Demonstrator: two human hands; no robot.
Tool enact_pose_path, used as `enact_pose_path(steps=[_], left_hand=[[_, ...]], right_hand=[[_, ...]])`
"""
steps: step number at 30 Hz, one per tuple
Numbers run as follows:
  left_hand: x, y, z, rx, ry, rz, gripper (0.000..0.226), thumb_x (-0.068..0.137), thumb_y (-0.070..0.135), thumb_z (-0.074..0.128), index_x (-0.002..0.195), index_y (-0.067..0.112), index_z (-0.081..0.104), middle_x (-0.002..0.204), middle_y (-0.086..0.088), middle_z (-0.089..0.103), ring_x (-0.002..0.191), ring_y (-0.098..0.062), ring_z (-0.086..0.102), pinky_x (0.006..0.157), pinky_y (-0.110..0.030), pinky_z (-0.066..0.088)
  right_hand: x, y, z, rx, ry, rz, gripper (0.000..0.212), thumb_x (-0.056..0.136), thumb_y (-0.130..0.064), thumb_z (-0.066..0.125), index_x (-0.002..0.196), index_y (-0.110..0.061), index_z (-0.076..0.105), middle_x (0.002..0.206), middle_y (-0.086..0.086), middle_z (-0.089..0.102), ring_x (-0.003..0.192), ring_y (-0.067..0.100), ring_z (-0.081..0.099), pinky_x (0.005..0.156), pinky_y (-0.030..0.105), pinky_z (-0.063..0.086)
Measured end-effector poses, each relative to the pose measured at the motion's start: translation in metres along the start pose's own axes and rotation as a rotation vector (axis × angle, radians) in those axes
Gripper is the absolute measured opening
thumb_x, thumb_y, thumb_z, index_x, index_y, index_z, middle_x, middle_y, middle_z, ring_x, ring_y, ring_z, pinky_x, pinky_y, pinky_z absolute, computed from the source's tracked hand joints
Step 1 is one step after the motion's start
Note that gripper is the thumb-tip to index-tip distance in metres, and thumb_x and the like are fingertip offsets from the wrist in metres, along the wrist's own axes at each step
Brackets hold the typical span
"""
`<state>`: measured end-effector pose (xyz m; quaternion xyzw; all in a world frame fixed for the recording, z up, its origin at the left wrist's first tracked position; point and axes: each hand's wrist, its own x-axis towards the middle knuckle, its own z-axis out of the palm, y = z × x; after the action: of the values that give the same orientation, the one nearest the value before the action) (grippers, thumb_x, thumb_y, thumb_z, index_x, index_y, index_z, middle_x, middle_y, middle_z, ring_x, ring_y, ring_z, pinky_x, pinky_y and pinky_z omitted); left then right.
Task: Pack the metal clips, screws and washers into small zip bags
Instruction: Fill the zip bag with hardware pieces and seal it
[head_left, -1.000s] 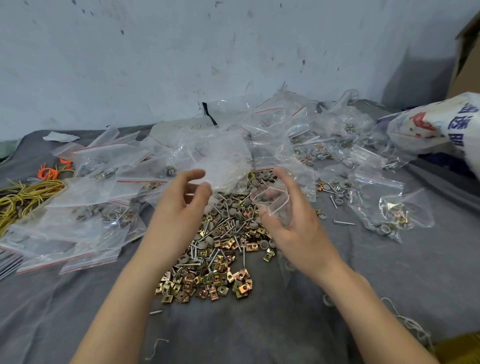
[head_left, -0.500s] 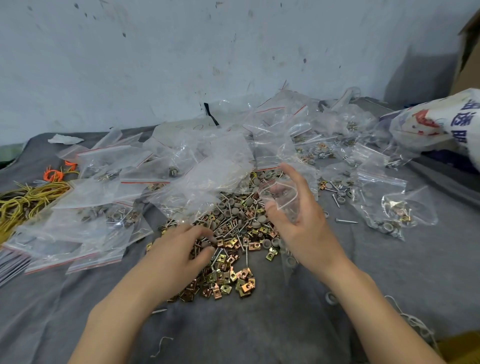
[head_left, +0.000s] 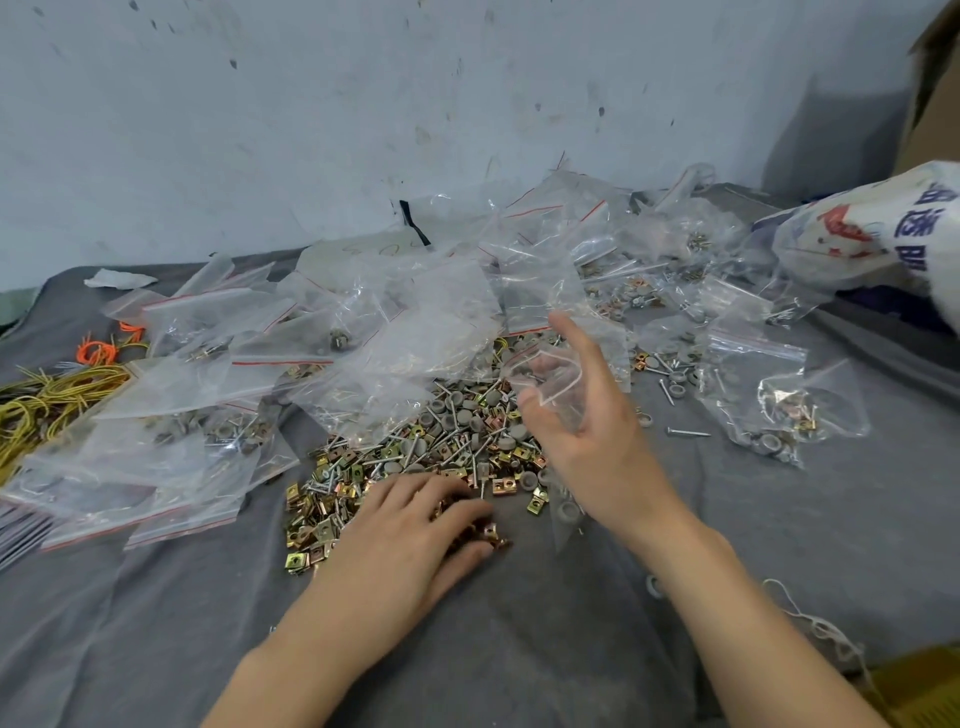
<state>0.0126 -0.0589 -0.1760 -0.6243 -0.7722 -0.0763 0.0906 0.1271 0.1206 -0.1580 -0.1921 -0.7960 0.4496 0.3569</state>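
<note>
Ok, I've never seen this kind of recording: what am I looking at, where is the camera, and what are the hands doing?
There is no machine here. A person works with bare hands, and the one view comes from a camera worn on their head, looking down. On a grey cloth lies a loose pile of brass-coloured metal clips, screws and grey washers. Around it lie clear zip bags, some already filled. Yellow wire lies far left. The right hand holds an empty small zip bag above the pile. The left hand rests on the clips at the pile's near edge. Whether it grips any is hidden.
</note>
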Motion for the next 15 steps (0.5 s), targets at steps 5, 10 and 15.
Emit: enact_pose_path(steps=[5,10,15], left_hand=[[0.015,-0.01,0.003,0.143,0.062,-0.068,0.036,0.097,0.04,0.037,0.108,0.03,0.069,0.098,0.007,0.065,0.088,-0.022,0.063,0.076,-0.037,0.053],[0.02,-0.021,0.002,0.165,0.112,-0.169,0.031,0.099,0.036,0.042,0.101,0.024,0.071,0.095,0.004,0.066,0.084,-0.021,0.066,0.073,-0.035,0.051],[0.018,-0.023,-0.001,0.008,0.128,-0.277,0.016,0.094,0.032,0.063,0.101,0.021,0.072,0.095,0.004,0.071,0.09,-0.022,0.068,0.079,-0.038,0.053]], right_hand=[[0.001,0.002,0.003,-0.004,-0.015,-0.01,0.069,0.09,-0.047,0.059,0.15,-0.053,0.025,0.149,-0.015,0.046,0.141,0.003,0.04,0.116,0.045,0.039],[0.0,0.002,0.0,0.013,-0.021,0.004,0.069,0.089,-0.05,0.059,0.149,-0.055,0.025,0.15,-0.017,0.045,0.142,0.003,0.039,0.116,0.046,0.038],[0.0,0.002,-0.003,0.015,-0.023,0.011,0.069,0.089,-0.053,0.058,0.149,-0.057,0.024,0.151,-0.016,0.043,0.143,0.006,0.038,0.117,0.048,0.037]])
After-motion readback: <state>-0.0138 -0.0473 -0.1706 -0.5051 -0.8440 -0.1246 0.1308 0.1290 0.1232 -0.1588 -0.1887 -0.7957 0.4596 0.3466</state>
